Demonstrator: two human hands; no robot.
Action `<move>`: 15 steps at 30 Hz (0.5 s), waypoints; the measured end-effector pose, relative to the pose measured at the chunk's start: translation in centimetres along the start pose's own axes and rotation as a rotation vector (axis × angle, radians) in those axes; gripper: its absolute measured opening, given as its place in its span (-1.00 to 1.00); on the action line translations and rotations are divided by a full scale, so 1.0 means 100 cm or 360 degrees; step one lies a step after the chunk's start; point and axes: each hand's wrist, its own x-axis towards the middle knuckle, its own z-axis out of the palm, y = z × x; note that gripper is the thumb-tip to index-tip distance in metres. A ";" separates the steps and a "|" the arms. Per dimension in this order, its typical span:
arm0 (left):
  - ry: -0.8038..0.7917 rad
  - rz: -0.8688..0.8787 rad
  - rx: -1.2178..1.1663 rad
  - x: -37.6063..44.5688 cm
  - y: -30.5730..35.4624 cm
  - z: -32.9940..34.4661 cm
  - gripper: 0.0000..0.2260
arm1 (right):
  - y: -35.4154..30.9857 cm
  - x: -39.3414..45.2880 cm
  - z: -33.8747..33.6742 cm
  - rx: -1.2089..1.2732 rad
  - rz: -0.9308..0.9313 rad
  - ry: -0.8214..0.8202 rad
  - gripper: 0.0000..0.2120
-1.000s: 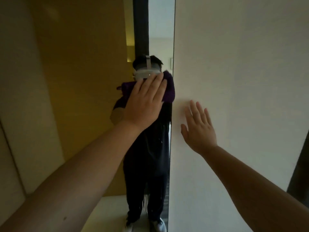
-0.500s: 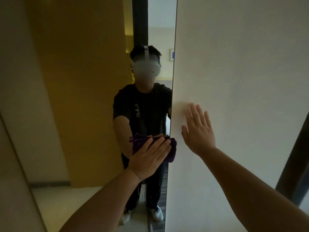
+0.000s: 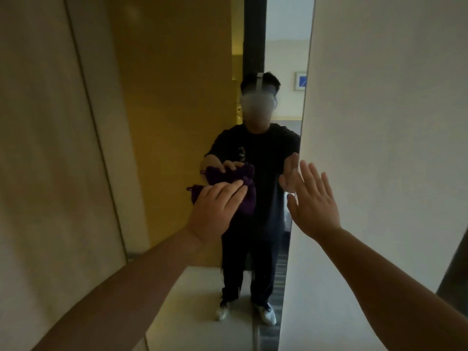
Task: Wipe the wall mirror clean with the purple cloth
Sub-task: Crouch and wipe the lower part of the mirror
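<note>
**Cloth bunched in the left hand, right palm spread by the mirror's edge**

Fingers (image 3: pixel 229 190) of the left hand (image 3: pixel 215 211) curl over the purple cloth (image 3: pixel 247 201), gripping it in a bunch at the wall mirror (image 3: pixel 177 97), just left of the glass's right edge. The cloth hangs crumpled, its longer run going from upper left down to lower right, with a small loop poking out leftward. Whether it touches the glass cannot be told. Over on the right, the right hand (image 3: pixel 314 206) is flat and wide open, fingers straight and spread, pointing up, holding nothing, at the near edge of the white wall (image 3: pixel 379 122). The mirror, tall and upright, shows the person's reflection (image 3: pixel 255 198) in dark clothes and pale shoes.
</note>
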 end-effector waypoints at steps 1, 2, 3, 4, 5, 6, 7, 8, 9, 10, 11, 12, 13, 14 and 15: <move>-0.0007 -0.0021 0.0034 -0.008 -0.015 -0.013 -0.66 | -0.016 0.003 -0.001 0.0062 -0.0040 -0.0004 -0.41; -0.0029 -0.0052 0.0059 -0.017 -0.029 -0.026 -0.67 | -0.033 0.006 -0.001 0.0105 -0.0088 0.0007 -0.40; -0.0047 -0.0078 0.0090 -0.028 -0.044 -0.037 -0.67 | -0.050 0.009 0.001 0.0133 -0.0139 0.0033 -0.42; -0.0077 -0.0102 0.0113 -0.038 -0.060 -0.048 -0.66 | -0.067 0.011 0.005 0.0159 -0.0185 0.0051 -0.43; -0.0100 -0.0123 0.0143 -0.049 -0.075 -0.057 -0.66 | -0.084 0.014 0.011 0.0190 -0.0217 0.0049 -0.44; -0.0121 -0.0146 0.0167 -0.061 -0.091 -0.065 -0.65 | -0.102 0.017 0.018 0.0218 -0.0234 0.0029 -0.45; -0.0134 -0.0170 0.0190 -0.073 -0.108 -0.071 -0.65 | -0.118 0.020 0.026 0.0229 -0.0245 -0.0006 -0.45; -0.0146 -0.0200 0.0210 -0.085 -0.123 -0.076 -0.65 | -0.134 0.022 0.035 0.0216 -0.0260 -0.0045 -0.44; -0.0157 -0.0228 0.0231 -0.098 -0.139 -0.079 -0.65 | -0.150 0.024 0.045 0.0189 -0.0280 -0.0079 -0.43; -0.0169 -0.0252 0.0237 -0.110 -0.154 -0.080 -0.65 | -0.166 0.026 0.054 0.0161 -0.0296 -0.0102 -0.43; -0.0182 -0.0263 0.0229 -0.122 -0.168 -0.080 -0.65 | -0.181 0.028 0.063 0.0138 -0.0291 -0.0118 -0.43; -0.0195 -0.0266 0.0220 -0.134 -0.182 -0.080 -0.64 | -0.195 0.030 0.071 0.0124 -0.0276 -0.0128 -0.43; -0.0206 -0.0261 0.0210 -0.146 -0.195 -0.078 -0.64 | -0.210 0.031 0.078 0.0115 -0.0269 -0.0129 -0.43; -0.0215 -0.0245 0.0196 -0.156 -0.206 -0.075 -0.63 | -0.224 0.033 0.085 0.0104 -0.0271 -0.0124 -0.43; -0.0219 -0.0222 0.0176 -0.165 -0.217 -0.072 -0.62 | -0.236 0.034 0.092 0.0086 -0.0272 -0.0114 -0.43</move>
